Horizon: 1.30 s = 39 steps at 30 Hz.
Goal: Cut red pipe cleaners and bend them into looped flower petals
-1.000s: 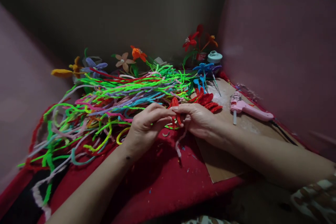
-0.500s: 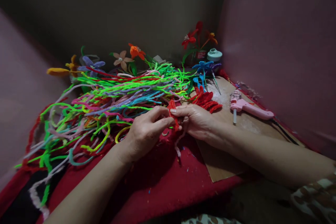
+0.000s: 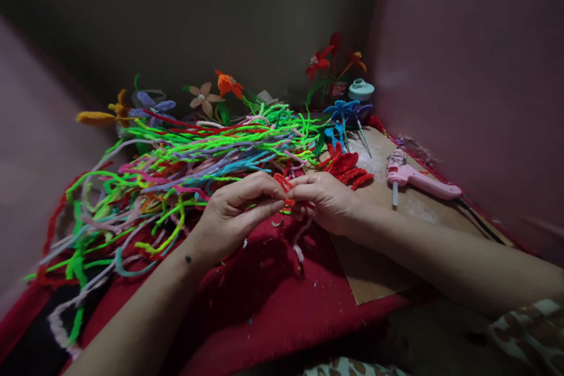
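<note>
Between my two hands is a small looped piece of red pipe cleaner (image 3: 283,181), partly hidden by the fingertips. My left hand (image 3: 240,205) pinches it from the left with thumb and index finger. From the right, my right hand (image 3: 328,200) grips it in a pinch too. Below the right fingers a pale pink pipe cleaner (image 3: 298,247) hangs down; I cannot tell whether it is held. Just beyond the right hand lie several red pipe-cleaner petals (image 3: 346,167).
A large heap of colourful pipe cleaners (image 3: 211,153) spreads over the red cloth (image 3: 273,305) on the left. On the brown board (image 3: 374,282) at right rests a pink glue gun (image 3: 416,181). Finished flowers, such as an orange one (image 3: 229,86), stand behind, near a pale-blue lidded container (image 3: 361,90).
The red piece has turned from upright to a tilted loop. My left hand has shifted slightly left and flattened, its fingertips meeting the right hand's more closely.
</note>
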Each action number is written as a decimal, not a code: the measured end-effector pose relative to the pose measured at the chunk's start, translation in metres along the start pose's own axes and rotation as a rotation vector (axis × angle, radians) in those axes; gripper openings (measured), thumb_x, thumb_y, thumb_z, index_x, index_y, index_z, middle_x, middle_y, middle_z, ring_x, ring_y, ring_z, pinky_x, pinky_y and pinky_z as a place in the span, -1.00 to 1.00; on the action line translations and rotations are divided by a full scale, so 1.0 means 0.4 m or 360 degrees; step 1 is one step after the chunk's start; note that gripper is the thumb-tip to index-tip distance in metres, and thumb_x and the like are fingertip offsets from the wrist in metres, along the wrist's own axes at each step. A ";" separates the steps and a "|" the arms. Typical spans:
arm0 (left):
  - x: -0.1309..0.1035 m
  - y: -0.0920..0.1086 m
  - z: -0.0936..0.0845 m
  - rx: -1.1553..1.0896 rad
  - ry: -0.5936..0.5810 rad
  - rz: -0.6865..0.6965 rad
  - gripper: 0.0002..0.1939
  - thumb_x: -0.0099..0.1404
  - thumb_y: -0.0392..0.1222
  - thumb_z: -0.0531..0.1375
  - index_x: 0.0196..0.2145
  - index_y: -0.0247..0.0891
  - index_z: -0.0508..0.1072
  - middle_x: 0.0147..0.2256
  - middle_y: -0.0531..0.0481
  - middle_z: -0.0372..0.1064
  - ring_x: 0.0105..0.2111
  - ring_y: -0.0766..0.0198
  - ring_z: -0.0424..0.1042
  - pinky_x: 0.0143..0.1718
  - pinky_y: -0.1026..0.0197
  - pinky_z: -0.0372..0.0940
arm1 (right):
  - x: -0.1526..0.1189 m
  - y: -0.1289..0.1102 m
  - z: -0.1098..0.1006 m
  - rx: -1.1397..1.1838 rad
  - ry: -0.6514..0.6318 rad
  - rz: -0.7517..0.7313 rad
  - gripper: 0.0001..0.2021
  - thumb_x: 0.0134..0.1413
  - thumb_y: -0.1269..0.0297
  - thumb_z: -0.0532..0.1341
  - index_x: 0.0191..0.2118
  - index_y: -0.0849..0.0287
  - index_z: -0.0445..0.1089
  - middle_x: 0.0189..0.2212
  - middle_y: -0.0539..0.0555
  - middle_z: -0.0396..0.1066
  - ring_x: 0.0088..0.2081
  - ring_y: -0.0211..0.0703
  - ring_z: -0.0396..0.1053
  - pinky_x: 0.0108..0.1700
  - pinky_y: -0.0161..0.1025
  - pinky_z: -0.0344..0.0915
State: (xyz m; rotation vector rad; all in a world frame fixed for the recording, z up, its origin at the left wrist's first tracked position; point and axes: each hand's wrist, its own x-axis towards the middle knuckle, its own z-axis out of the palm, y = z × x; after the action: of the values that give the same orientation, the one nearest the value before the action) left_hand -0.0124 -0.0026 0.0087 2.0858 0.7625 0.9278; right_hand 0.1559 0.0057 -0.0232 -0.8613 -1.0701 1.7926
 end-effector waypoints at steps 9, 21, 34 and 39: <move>0.003 0.020 -0.017 0.0612 -0.0218 0.0142 -0.91 0.22 -0.38 0.11 -0.42 -0.32 0.39 -0.40 0.01 0.26 -0.40 0.38 0.26 -0.38 0.32 0.16 | -0.007 -0.008 0.002 -0.0138 -0.0052 -0.0009 -0.92 -0.37 0.50 0.16 -0.56 0.27 0.31 -0.68 -0.08 0.21 -0.67 -0.39 0.10 -0.61 -0.36 0.02; -0.015 0.025 0.025 0.1269 -0.0187 0.0084 -0.85 0.27 -0.30 0.00 -0.43 -0.32 0.31 -0.37 -0.04 0.15 -0.47 0.36 0.17 -0.47 0.30 0.10 | -0.020 -0.008 0.013 -0.0449 0.0074 -0.0071 -0.83 -0.31 0.51 0.14 -0.44 0.23 0.28 -0.59 -0.06 0.27 -0.61 -0.36 0.20 -0.57 -0.37 0.15; -0.032 0.046 0.085 0.2076 -0.0164 0.0187 -0.82 0.23 -0.39 -0.02 -0.38 -0.32 0.36 -0.43 -0.09 0.24 -0.50 0.19 0.28 -0.62 0.25 0.13 | -0.014 0.004 0.011 -0.0639 0.0078 -0.0087 -0.90 -0.30 0.54 0.12 -0.54 0.24 0.24 -0.64 -0.10 0.20 -0.61 -0.39 0.16 -0.57 -0.39 0.12; -0.035 0.053 0.100 0.2147 -0.0177 0.0222 -0.78 0.23 -0.44 -0.06 -0.36 -0.37 0.37 -0.44 -0.12 0.26 -0.48 0.16 0.31 -0.62 0.24 0.19 | -0.012 0.001 0.010 -0.0484 0.0102 0.0000 -0.90 -0.35 0.55 0.13 -0.59 0.23 0.22 -0.69 -0.10 0.20 -0.65 -0.39 0.17 -0.57 -0.39 0.14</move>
State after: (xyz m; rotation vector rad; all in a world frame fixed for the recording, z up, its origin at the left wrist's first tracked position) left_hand 0.0161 -0.0395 0.0011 3.3072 1.4244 0.2857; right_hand 0.1544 -0.0001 -0.0216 -1.0914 -1.3210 1.6138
